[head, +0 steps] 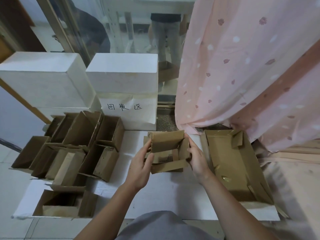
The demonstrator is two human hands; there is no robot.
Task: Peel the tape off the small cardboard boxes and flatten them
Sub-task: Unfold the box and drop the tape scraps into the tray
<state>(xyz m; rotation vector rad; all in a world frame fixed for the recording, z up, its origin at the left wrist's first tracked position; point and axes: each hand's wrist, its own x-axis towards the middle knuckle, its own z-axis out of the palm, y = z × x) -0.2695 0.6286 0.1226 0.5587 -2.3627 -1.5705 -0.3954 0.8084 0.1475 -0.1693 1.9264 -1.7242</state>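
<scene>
Now I am holding one small open box (167, 149) over the tabletop (155, 193), left grip (141, 168) and right grip (196, 157) both clamped on its sides.

The person has two bare forearms without sleeves, a left hand (139, 170) and a right hand (197, 159) without gloves or rings, and grey clothing (161, 226) low in view.

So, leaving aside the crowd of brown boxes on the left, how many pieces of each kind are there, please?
white foam boxes at the back: 2
small cardboard box, gripped by the left hand and the right hand: 1
large open carton on the right: 1
Total: 4
</scene>
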